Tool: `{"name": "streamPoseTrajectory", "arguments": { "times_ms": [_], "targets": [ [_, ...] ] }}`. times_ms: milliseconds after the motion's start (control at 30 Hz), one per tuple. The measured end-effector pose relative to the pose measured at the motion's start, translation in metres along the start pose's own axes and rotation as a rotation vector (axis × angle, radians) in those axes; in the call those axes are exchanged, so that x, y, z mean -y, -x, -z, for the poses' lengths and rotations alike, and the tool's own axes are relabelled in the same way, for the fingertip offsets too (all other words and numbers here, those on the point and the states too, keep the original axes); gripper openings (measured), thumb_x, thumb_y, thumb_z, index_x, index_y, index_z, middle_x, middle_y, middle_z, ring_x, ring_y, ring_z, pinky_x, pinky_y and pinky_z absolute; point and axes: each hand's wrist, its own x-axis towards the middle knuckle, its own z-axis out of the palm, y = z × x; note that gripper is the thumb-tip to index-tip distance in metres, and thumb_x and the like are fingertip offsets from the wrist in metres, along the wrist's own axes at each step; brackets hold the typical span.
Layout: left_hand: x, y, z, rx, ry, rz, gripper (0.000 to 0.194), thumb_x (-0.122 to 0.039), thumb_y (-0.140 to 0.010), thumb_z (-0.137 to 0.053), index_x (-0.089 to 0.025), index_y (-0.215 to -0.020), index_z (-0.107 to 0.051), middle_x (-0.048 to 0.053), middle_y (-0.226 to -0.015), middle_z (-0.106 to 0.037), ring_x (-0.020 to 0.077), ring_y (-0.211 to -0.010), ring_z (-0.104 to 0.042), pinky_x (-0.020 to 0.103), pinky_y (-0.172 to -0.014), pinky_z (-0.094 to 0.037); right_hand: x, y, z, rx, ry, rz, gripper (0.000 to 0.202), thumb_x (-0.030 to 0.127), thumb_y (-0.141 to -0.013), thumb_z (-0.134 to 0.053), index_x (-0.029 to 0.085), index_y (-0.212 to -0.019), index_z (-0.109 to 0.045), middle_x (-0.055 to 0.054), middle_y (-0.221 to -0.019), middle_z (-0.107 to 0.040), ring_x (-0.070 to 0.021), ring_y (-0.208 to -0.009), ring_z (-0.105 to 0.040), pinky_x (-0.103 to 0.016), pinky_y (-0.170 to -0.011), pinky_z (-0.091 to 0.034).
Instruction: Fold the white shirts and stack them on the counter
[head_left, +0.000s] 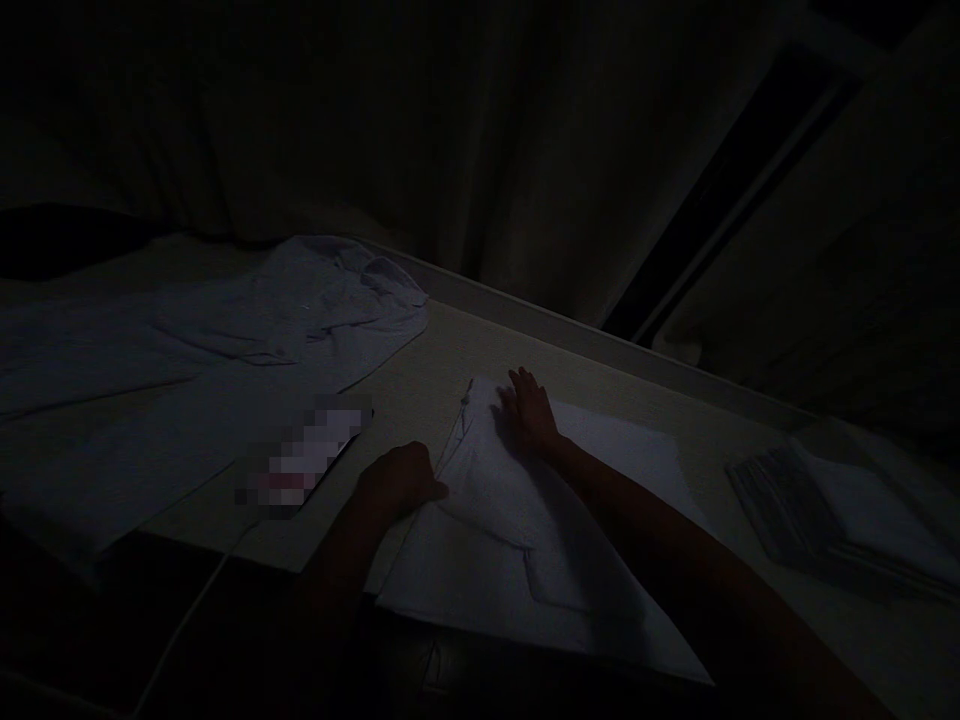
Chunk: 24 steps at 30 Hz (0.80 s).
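Note:
A white cloth garment [487, 530] lies folded on the pale table, its lower edge at the table's front edge. My left hand [401, 480] is closed at the garment's left edge, thumb and fingers pinching the fabric there. Farther up, my right hand [531, 412] rests with its fingers spread over the upper part of the cloth and casts a shadow on it. A seam or fold line runs across the cloth between my hands and the front edge.
At left a light garment with a collar [330, 300] is spread on the table [450, 340]. A phone [311, 460], its screen blurred, has a white cable [184, 625] running off the front. Stacked flat packets [847, 500] lie at right. Dark curtains hang behind.

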Motion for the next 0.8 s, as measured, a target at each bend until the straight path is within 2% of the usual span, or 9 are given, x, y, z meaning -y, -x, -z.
{"name": "streamPoseTrajectory", "arguments": {
  "times_ms": [167,300,400,467,533,633,667,733,800],
  "targets": [
    [-0.001,0.003,0.005,0.039,0.001,0.001,0.049,-0.053,-0.058,-0.069,-0.016,-0.090,-0.068,0.018,-0.104,-0.071,0.0285,-0.090,-0.067,0.033,-0.068,-0.048,-0.012,0.041,0.005,0.227,0.099,0.149,0.065,0.061,-0.099,-0.027,0.027,-0.154,-0.023,-0.008,-0.162,-0.016,-0.0291,-0.148,-0.010,-0.056,-0.116,-0.014],
    [0.001,0.007,0.009,0.042,-0.017,-0.056,0.033,-0.043,-0.065,-0.065,-0.016,-0.084,-0.068,0.016,-0.099,-0.072,0.0248,-0.087,-0.068,0.031,-0.069,-0.047,-0.010,0.077,0.023,0.089,0.125,0.084,0.066,0.056,-0.100,-0.029,0.022,-0.155,-0.019,-0.009,-0.162,-0.011,-0.0281,-0.149,-0.005,-0.056,-0.116,-0.014],
    [-0.001,0.007,0.015,0.037,-0.083,-0.063,0.031,-0.041,-0.066,-0.063,-0.016,-0.082,-0.069,0.017,-0.098,-0.071,0.0262,-0.086,-0.068,0.033,-0.069,-0.048,-0.016,0.129,0.042,0.056,0.159,0.120,0.065,0.054,-0.099,-0.035,0.025,-0.155,-0.019,-0.007,-0.163,-0.010,-0.0274,-0.149,-0.005,-0.056,-0.117,-0.013],
    [-0.015,0.010,0.019,-0.056,-0.095,-0.045,0.034,-0.046,-0.074,-0.056,-0.017,-0.086,-0.069,0.016,-0.097,-0.071,0.0278,-0.084,-0.067,0.037,-0.070,-0.048,-0.026,0.170,0.052,0.063,0.191,0.122,0.063,0.053,-0.099,-0.037,0.027,-0.154,-0.022,-0.006,-0.162,-0.011,-0.0276,-0.149,-0.005,-0.056,-0.117,-0.012],
    [-0.043,0.015,0.017,-0.259,-0.053,-0.071,0.046,-0.053,-0.083,-0.043,-0.019,-0.100,-0.069,0.014,-0.103,-0.071,0.0284,-0.090,-0.066,0.040,-0.077,-0.049,-0.041,0.207,0.058,0.053,0.215,0.033,0.062,0.054,-0.099,-0.036,0.028,-0.154,-0.024,-0.006,-0.162,-0.012,-0.0286,-0.149,-0.006,-0.057,-0.117,-0.011],
    [-0.099,0.029,-0.009,-0.518,-0.064,-0.328,0.062,-0.062,-0.086,-0.037,-0.022,-0.130,-0.057,0.012,-0.136,-0.057,0.0313,-0.126,-0.051,0.046,-0.100,-0.041,-0.068,0.245,0.062,0.006,0.224,-0.190,0.066,0.060,-0.097,-0.034,0.026,-0.153,-0.028,-0.009,-0.162,-0.014,-0.0323,-0.148,-0.006,-0.059,-0.116,-0.011],
    [-0.115,0.033,-0.024,-0.542,-0.121,-0.415,0.067,-0.064,-0.085,-0.038,-0.025,-0.138,-0.051,0.010,-0.148,-0.046,0.0342,-0.137,-0.037,0.052,-0.107,-0.033,-0.077,0.255,0.062,-0.008,0.219,-0.253,0.068,0.063,-0.096,-0.033,0.026,-0.153,-0.029,-0.009,-0.161,-0.015,-0.0337,-0.148,-0.007,-0.060,-0.115,-0.012],
    [-0.136,0.038,-0.057,-0.516,-0.243,-0.445,0.072,-0.068,-0.084,-0.037,-0.033,-0.146,-0.039,0.009,-0.159,-0.027,0.0411,-0.146,-0.014,0.066,-0.108,-0.021,-0.096,0.273,0.062,-0.033,0.202,-0.364,0.070,0.066,-0.095,-0.032,0.026,-0.152,-0.032,-0.010,-0.161,-0.018,-0.0366,-0.147,-0.008,-0.062,-0.114,-0.013],
    [-0.141,0.039,-0.085,-0.466,-0.312,-0.418,0.075,-0.068,-0.085,-0.035,-0.031,-0.150,-0.032,0.011,-0.161,-0.022,0.0435,-0.147,-0.008,0.071,-0.107,-0.014,-0.112,0.290,0.061,-0.059,0.179,-0.459,0.070,0.066,-0.094,-0.034,0.024,-0.151,-0.034,-0.012,-0.159,-0.022,-0.0382,-0.147,-0.012,-0.062,-0.113,-0.016]
  ]
}}
